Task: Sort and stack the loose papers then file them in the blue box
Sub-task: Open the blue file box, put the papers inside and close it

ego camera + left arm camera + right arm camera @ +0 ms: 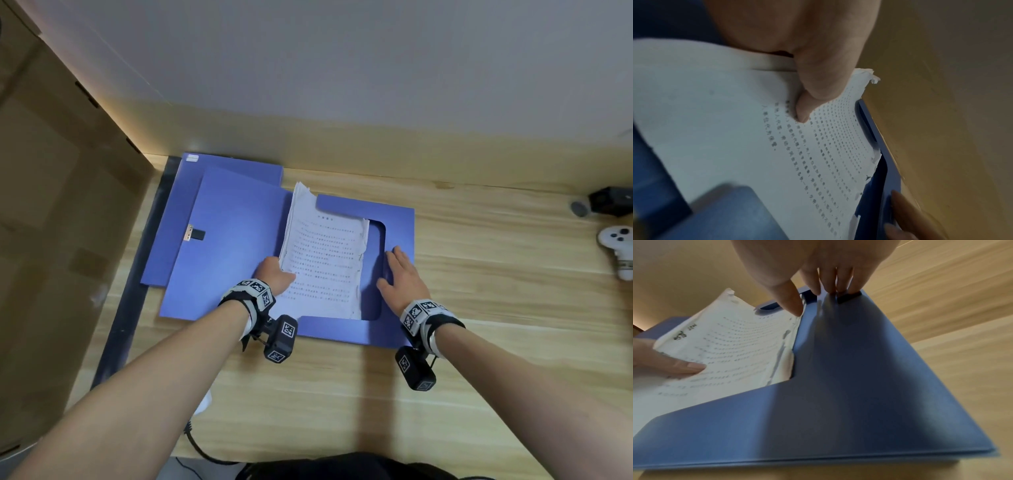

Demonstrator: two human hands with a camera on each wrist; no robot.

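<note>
I see the wooden desk first, a cardboard box standing along its left edge. On it the blue box lies opened flat, lid to the left, with a second blue file partly under it at the back. The stack of papers sits in the blue box's right half, right edge down inside the frame, left edge lifted. My left hand grasps that lifted edge; the left wrist view shows the thumb pressed on top of the printed sheet, which the head view hides. My right hand lies flat with straight fingers on the box's right rim; the right wrist view shows the fingertips touching a small dark clasp there. A white game controller and a black device sit at far right. Print on the sheets is too blurred to read; the white label on the rear file is also illegible.
</note>
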